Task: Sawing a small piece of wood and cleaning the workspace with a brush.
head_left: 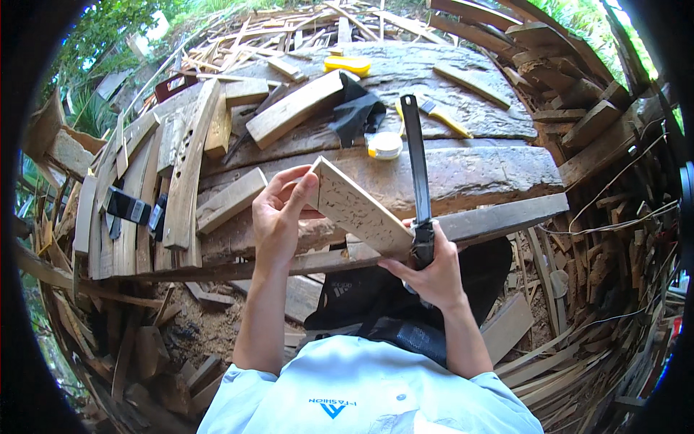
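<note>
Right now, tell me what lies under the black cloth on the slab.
The black cloth drapes over one end of a wooden plank and the weathered slab. Anything else beneath it is covered.

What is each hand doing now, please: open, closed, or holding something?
Left hand: closed on the upper end of the pale wooden board.
Right hand: closed on the handle of the long dark blade, also touching the board.

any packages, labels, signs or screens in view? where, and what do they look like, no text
No packages, signs or screens.
Tape roll: round, yellow and white, on the slab above the carved board.
Black tool: pale label patch, on planks at left.
Shirt: small teal logo print, bottom centre.
</note>
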The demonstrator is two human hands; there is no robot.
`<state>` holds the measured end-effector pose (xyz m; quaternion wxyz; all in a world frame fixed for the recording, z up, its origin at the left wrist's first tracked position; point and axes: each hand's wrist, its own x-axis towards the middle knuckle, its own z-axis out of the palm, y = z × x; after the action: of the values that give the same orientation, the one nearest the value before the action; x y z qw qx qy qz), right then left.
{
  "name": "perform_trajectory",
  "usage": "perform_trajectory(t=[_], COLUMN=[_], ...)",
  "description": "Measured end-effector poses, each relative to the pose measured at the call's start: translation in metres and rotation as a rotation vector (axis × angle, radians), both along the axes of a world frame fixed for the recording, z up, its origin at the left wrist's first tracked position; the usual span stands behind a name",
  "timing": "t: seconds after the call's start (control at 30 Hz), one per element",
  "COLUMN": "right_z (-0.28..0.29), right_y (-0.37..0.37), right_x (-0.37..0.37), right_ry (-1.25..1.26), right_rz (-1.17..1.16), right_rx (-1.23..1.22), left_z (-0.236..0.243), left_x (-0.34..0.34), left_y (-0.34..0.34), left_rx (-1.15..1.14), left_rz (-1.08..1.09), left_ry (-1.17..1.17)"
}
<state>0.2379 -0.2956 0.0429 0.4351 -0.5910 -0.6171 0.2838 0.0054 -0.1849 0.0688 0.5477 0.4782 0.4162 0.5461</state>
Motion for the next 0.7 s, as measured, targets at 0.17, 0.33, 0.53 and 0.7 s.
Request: perform_trajectory(t=[0.17,0.33,0.53,0.7], right_z=[-0.006,-0.004,-0.017,-0.02], right_y=[-0.005,-0.011,-0.011,-0.017], right_x=[-0.014,-0.011,0.009,0.023], right_ry=[0.274,0.374,0.445,0.39], right_rz=[-0.027,0.039,-0.062,-0.079], right_rx=[-0.117,-0.167,-0.149,-0.159], left_z=[-0.003,0.01,-0.032,-0.042], left_x=[0.027,0.043,0.052,0.074], left_y=[0.01,0.034,0.104,0.113], left_rx=[0.165,0.171,0.23,0.232], left_rz=[0.186,0.049,-0.275,-0.517], left_ry=[-0.038,0.044,0.375,0.791])
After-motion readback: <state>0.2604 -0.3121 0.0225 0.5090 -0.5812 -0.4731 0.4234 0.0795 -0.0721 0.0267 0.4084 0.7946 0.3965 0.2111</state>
